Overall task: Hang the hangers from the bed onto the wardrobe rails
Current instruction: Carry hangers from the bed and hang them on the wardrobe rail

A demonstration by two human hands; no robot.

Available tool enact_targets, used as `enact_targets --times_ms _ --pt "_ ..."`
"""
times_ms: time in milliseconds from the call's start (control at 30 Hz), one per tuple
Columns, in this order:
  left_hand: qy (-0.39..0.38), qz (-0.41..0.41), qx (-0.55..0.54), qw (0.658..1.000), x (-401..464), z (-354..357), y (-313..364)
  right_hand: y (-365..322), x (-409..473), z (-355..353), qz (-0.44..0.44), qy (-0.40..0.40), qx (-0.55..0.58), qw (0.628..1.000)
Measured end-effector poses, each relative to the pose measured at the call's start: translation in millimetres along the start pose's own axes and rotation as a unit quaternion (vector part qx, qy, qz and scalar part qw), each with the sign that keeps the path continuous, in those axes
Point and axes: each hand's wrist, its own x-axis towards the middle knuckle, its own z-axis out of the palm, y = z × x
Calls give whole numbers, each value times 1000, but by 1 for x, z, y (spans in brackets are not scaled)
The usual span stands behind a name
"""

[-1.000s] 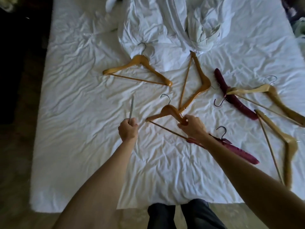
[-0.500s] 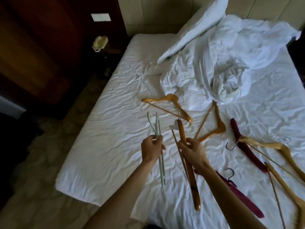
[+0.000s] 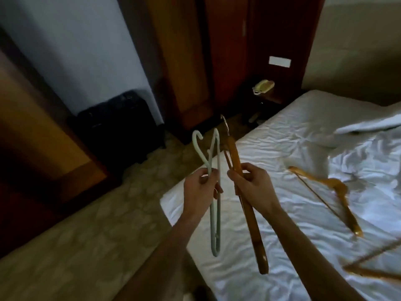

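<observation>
The left hand [image 3: 200,190] grips a thin pale plastic hanger [image 3: 214,213]; the right hand [image 3: 252,187] clasps a smooth wooden hanger [image 3: 252,222].

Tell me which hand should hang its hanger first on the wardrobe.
Left, probably. The left hand holds the pale hanger on the side nearer the wooden wardrobe, hook up. The right hand grips the wooden hanger over the bed.
</observation>
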Motion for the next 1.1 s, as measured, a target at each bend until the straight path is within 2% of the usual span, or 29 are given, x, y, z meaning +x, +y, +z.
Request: enact_targets --times_ms 300,600,833,1100 --pt "171 70 -42 982 81 -270 12 -144 59 242 -115 -161 41 979" --pt "254 90 -66 961 161 -538 17 -280 97 496 -146 -239 67 958" --pt "313 73 -92 943 226 -684 11 -357 127 646 -158 -273 68 946" --pt "337 95 -83 933 336 -834 6 -419 196 821 -188 -321 56 927"
